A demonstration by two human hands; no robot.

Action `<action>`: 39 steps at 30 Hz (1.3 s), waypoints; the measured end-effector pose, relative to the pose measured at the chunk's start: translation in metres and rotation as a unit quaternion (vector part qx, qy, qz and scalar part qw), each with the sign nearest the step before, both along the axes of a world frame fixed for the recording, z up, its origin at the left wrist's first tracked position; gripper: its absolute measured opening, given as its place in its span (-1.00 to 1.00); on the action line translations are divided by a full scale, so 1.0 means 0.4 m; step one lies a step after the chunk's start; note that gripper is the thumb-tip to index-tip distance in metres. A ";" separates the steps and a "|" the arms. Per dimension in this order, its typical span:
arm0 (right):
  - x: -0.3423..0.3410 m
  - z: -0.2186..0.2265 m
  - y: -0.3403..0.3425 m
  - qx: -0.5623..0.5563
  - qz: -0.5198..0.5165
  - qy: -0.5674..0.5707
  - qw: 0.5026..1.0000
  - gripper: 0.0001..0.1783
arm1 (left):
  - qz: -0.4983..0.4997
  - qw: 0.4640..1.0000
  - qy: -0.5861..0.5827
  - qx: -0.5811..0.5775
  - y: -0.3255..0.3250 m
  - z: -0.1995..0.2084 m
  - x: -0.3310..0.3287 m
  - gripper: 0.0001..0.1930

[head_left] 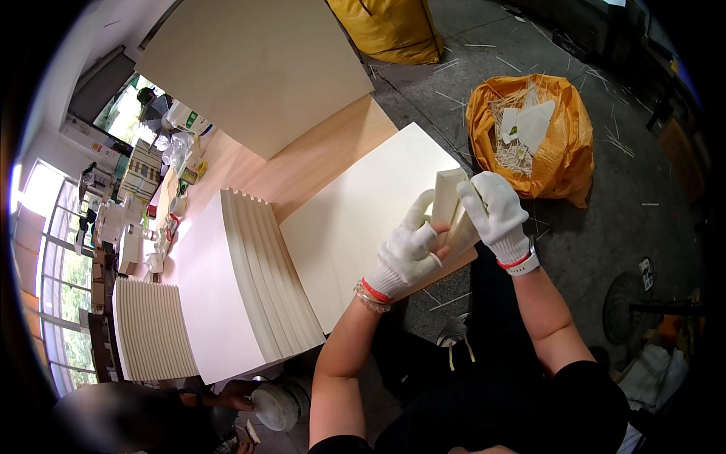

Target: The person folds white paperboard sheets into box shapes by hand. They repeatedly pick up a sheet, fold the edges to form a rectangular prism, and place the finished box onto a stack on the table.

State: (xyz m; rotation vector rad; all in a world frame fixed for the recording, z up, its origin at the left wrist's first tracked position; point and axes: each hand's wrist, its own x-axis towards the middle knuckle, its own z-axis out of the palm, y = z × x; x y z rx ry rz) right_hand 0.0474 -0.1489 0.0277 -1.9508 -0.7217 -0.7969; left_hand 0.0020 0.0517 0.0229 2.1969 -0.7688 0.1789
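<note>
Over the near right corner of the table I hold a folded piece of cream cardboard (pixel 446 195), narrow and trough-like with raised sides. My left hand (pixel 409 253), in a white knit glove with some bare fingertips showing, is closed around its lower left part. At its upper right edge my right hand (pixel 493 210), also gloved in white, has its fingers closed on the cardboard. Below it, a large flat white board (pixel 363 219) lies on the table. Part of the piece is hidden by the gloves.
Stacked folded boards (pixel 261 272) stand left of the flat board, beside a smaller stack (pixel 150 329). A big board (pixel 257 68) covers the far tabletop. On the floor at right sits an orange bag (pixel 578 151) of scraps. Someone's arm (pixel 234 393) shows at lower left.
</note>
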 end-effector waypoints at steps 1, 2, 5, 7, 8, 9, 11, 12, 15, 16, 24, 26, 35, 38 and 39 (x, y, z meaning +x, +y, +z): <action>0.000 -0.002 0.000 0.004 -0.002 0.012 1.000 -0.85 | 0.018 0.999 0.034 -0.009 -0.005 0.006 -0.009 -0.49; 0.000 -0.002 -0.002 -0.004 -0.001 0.001 1.000 -0.84 | 0.026 0.999 0.037 -0.013 -0.007 0.001 -0.011 -0.50; 0.004 -0.006 -0.007 -0.012 0.004 -0.008 1.000 -0.83 | 0.044 0.998 0.033 -0.023 -0.006 -0.007 -0.013 -0.51; 0.006 -0.019 -0.005 0.007 0.004 0.019 1.000 -0.82 | 0.041 0.999 0.013 -0.023 -0.005 -0.005 -0.012 -0.51; 0.006 -0.018 -0.005 0.011 0.005 0.022 1.000 -0.80 | 0.034 0.999 0.010 -0.026 -0.005 -0.004 -0.012 -0.51; 0.004 -0.018 -0.005 0.015 0.006 0.026 1.000 -0.79 | 0.028 0.999 0.007 -0.029 -0.004 -0.006 -0.013 -0.50; 0.002 -0.015 -0.003 0.024 0.007 0.034 0.999 -0.78 | 0.013 0.999 -0.029 -0.006 -0.003 -0.007 -0.010 -0.49; -0.001 -0.009 0.000 0.028 0.007 0.037 0.999 -0.77 | 0.004 0.998 -0.061 0.020 -0.004 -0.005 -0.003 -0.49; 0.000 -0.007 0.000 0.027 0.002 0.036 0.999 -0.76 | -0.021 0.997 -0.071 0.003 -0.009 -0.002 0.012 -0.54; 0.002 -0.007 -0.001 0.025 0.000 0.033 0.999 -0.76 | -0.029 0.998 -0.060 -0.018 -0.009 0.000 0.014 -0.57; 0.008 -0.015 -0.002 0.025 0.005 0.000 1.000 -0.75 | 0.037 0.999 -0.007 -0.023 -0.013 0.005 -0.011 -0.55; 0.007 -0.014 -0.004 0.016 0.011 -0.008 1.000 -0.77 | 0.026 0.999 -0.026 -0.012 -0.012 0.002 -0.009 -0.53; 0.003 -0.019 -0.007 -0.017 -0.004 -0.031 0.999 -0.91 | 0.023 0.999 0.011 -0.033 -0.015 0.001 -0.012 -0.55; 0.006 -0.014 0.001 0.022 -0.003 0.003 1.000 -0.87 | 0.043 0.998 0.027 -0.027 -0.010 -0.003 -0.009 -0.55; 0.006 -0.020 0.004 0.034 -0.005 0.011 0.999 -0.85 | 0.043 0.998 0.026 -0.032 -0.010 -0.005 -0.010 -0.55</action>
